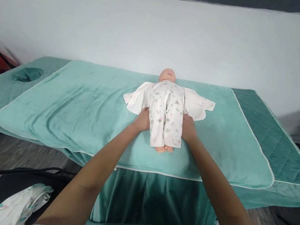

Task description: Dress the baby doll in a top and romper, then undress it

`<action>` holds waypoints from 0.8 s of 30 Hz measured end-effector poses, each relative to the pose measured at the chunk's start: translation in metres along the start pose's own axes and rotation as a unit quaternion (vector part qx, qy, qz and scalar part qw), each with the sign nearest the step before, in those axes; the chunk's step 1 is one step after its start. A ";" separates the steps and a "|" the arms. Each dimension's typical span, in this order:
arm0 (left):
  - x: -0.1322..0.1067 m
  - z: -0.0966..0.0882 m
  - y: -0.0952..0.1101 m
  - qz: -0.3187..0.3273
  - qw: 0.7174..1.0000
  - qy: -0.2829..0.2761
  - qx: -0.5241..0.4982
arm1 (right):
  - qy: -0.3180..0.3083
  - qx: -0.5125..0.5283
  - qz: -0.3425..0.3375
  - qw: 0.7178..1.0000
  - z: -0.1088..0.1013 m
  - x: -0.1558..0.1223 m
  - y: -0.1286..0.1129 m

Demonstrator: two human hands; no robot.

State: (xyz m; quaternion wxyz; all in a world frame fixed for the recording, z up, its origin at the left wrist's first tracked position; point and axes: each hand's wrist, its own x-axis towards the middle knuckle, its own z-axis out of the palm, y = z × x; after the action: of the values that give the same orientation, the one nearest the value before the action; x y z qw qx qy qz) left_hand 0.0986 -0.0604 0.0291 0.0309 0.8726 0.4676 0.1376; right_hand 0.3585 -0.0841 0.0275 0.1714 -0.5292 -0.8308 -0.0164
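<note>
patterned cloth (pixel 18 202): bundled at the near left, below the bed.
left hand (pixel 141 120): arm stretched forward, pressed to the hip of the doll (pixel 166 111); fingers tucked out of sight, spread impossible to tell.
right hand (pixel 189 128): mirrored on the other hip, fingers likewise hidden.
doll: on its back, mid-towel, head towards the wall.
towel (pixel 69 112): teal, spread over the bed.

Infant-care training room, teal-draped massage bed (pixel 260 143), practice baby doll (pixel 166 109), plain wall (pixel 160 36)

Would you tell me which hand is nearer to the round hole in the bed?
Left. The left hand touches the doll on the side facing the hole; the right hand is across the doll, farther off.
</note>
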 end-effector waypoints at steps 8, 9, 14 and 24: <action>0.001 -0.001 0.003 -0.017 1.000 0.017 -0.017 | -0.011 -0.005 0.002 1.000 -0.003 0.006 -0.009; 0.001 -0.001 0.003 -0.020 0.999 0.017 -0.020 | -0.011 -0.001 -0.002 1.000 -0.002 0.005 -0.009; 0.001 0.001 0.002 -0.032 0.999 0.012 -0.021 | -0.023 0.018 -0.008 1.000 0.000 0.002 -0.006; 0.004 0.006 -0.002 -0.017 0.999 0.022 -0.034 | 0.025 0.080 0.037 0.996 0.004 0.014 -0.011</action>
State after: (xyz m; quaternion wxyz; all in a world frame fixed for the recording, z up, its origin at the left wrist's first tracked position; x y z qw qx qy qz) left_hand 0.1010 -0.0559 0.0237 0.0522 0.8596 0.4782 0.1722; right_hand 0.3425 -0.0763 0.0294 0.2340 -0.5435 -0.8049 0.0434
